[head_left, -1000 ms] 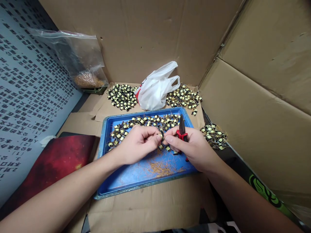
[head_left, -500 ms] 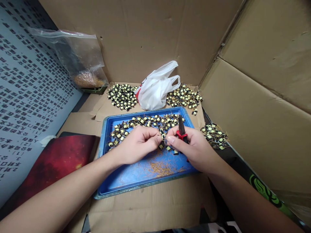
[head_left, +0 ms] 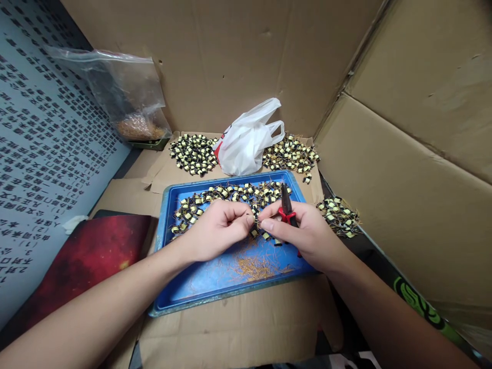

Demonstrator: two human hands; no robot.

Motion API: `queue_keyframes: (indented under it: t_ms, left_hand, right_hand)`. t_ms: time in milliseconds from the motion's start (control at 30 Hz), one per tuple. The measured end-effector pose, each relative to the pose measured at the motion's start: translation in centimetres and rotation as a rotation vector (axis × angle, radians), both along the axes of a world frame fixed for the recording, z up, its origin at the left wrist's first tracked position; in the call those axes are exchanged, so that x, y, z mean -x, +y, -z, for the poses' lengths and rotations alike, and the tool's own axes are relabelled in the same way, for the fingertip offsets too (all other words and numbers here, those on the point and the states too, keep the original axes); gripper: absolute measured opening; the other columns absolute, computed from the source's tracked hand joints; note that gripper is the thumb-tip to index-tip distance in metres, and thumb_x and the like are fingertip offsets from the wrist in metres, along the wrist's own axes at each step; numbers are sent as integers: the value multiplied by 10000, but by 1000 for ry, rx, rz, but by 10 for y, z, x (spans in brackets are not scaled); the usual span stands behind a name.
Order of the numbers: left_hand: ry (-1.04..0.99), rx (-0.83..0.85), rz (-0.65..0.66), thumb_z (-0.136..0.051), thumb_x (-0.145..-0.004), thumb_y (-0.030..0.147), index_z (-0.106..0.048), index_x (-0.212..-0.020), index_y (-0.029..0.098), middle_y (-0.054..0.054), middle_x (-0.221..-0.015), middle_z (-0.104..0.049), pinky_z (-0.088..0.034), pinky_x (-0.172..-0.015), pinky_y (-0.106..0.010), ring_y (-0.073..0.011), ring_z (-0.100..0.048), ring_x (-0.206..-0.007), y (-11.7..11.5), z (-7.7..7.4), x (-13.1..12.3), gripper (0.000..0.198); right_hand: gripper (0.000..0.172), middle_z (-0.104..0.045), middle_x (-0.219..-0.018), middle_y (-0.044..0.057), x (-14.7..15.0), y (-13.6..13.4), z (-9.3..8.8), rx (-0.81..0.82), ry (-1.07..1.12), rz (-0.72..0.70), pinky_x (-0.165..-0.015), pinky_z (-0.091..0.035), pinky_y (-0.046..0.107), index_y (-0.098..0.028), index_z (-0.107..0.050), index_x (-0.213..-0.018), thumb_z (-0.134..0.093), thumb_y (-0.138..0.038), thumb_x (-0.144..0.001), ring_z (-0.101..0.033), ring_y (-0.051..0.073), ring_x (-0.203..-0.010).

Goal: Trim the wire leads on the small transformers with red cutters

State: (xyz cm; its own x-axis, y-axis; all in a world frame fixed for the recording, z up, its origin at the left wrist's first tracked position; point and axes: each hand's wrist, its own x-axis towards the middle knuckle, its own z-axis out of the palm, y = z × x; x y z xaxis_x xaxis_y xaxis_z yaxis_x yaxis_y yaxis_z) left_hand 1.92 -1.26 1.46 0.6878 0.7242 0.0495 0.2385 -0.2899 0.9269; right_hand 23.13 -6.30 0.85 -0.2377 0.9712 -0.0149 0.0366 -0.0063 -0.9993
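Now: left hand and right hand, grips narrow, pinch one coil above mid tray; right also holds pliers. Likely light, stiff, delicate; a fingertip hold on its sides suits.

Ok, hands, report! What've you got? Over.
Left hand pinching a part. Right hand gripping pliers, thumb on same part. Both over tray, wire scraps below, heap of parts just behind.
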Motion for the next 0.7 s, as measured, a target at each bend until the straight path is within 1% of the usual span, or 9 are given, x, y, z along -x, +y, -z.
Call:
queue_keyframes:
  t_ms: [233, 400, 567, 700]
  left_hand:
    - [27, 1, 1, -527, -941, 351, -478, -621, 182, 51, -577, -391, -273, -534, -245, -95, -336, -558, 0, -1, -1, 365]
    - [19, -12, 5, -515, -941, 345, -490, -624, 179, 53, -577, -394, -280, -537, -245, -95, -340, -560, -1, -1, 0, 359]
    - [19, -13, 0, -513, -938, 328, -495, -627, 177, 55, -579, -402, -287, -536, -241, -93, -341, -561, -1, -1, -1, 347]
    - [14, -18, 10, -516, -932, 318, -493, -625, 177, 60, -571, -391, -278, -531, -242, -90, -335, -551, -2, -1, -1, 338]
  right_hand:
    - [217, -552, -638, -54, 2, 0, 4, 17, 54, 14, -564, -367, 273, -186, -737, -868, -798, -393, -890, -456, 113, -582]
    - [330, -540, -577, -50, 5, 0, 6, 154, 174, 25, -511, -315, 258, -177, -714, -771, -870, -465, -810, -443, 105, -537]
    - [306, -532, -567, -53, 6, 1, 6, 232, 261, 4, -511, -299, 254, -172, -728, -765, -909, -418, -751, -426, 96, -531]
    - [297, -513, -559, -59, 6, 0, 7, 241, 266, -27, -503, -268, 261, -182, -719, -762, -903, -415, -763, -403, 94, -521]
